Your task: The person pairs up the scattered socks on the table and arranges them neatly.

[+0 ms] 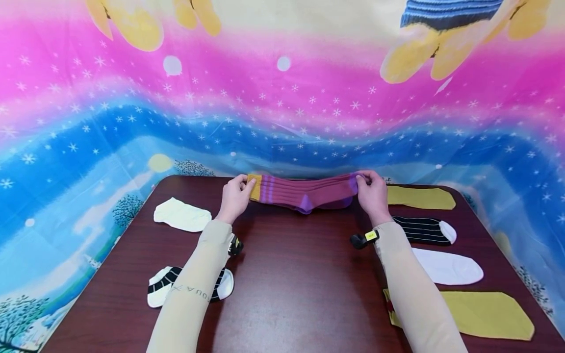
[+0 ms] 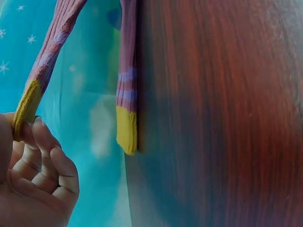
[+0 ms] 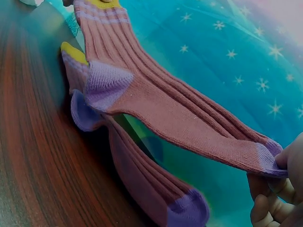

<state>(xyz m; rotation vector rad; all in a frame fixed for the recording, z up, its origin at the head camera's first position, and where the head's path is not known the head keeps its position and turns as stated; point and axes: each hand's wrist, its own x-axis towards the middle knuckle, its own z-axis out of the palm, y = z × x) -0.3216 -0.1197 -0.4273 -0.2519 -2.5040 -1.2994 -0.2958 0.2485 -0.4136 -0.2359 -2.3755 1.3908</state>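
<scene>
Stretched between both hands is a dusty-pink ribbed sock (image 1: 287, 189) with a mustard cuff, purple stripes, and a purple heel and toe. My left hand (image 1: 236, 193) pinches the cuff between thumb and fingers. At the other end my right hand (image 1: 372, 193) pinches the purple toe. The right wrist view shows the raised sock (image 3: 161, 118) off the table, its heel downward. Beneath it a second matching sock (image 3: 137, 165) lies at the table's far edge; in the left wrist view its mustard cuff (image 2: 126, 130) hangs near that edge.
On the left lie a white sock (image 1: 181, 215) and black-and-white socks (image 1: 225, 284), partly behind my forearm. Down the right side are a mustard sock (image 1: 419, 197), a black striped sock (image 1: 423, 231), a white sock (image 1: 454, 267) and another mustard sock (image 1: 490, 314). A printed cloth hangs behind the table.
</scene>
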